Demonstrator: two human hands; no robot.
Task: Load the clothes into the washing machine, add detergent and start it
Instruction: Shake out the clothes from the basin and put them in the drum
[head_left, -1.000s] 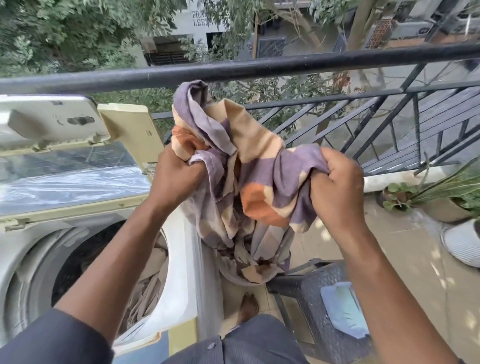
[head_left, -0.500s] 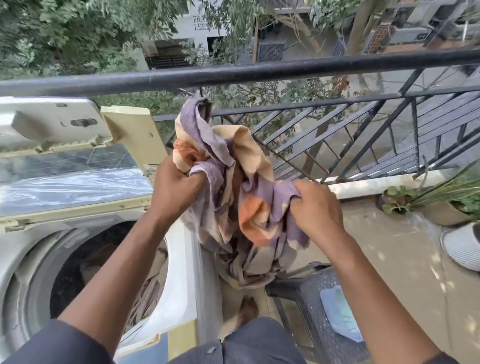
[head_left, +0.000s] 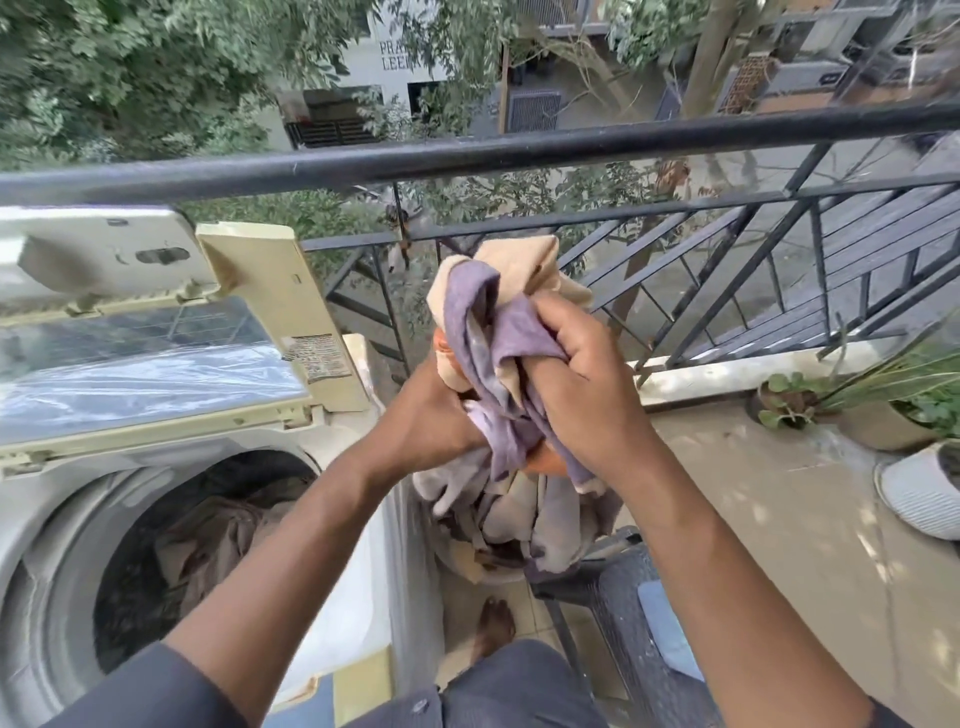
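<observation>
A purple, beige and orange cloth (head_left: 493, 332) is bunched between both my hands, to the right of the top-loading washing machine (head_left: 332, 613). My left hand (head_left: 431, 421) grips its left side and my right hand (head_left: 582, 395) grips its right side, the two hands close together. The cloth's lower part hangs down over the gap beside the machine. The machine's lid (head_left: 156, 332) stands raised. Its drum (head_left: 208, 545) holds brownish clothes.
A black balcony railing (head_left: 519, 150) runs across just behind the cloth. A dark woven plastic chair (head_left: 618, 613) with a light blue item on it stands below my right arm. Potted plants (head_left: 872, 410) and a white ribbed pot (head_left: 919, 488) sit on the floor at right.
My right hand has moved left toward my left hand, gathering the spread cloth into a tight bundle. Both hands have shifted to the right and lower.
</observation>
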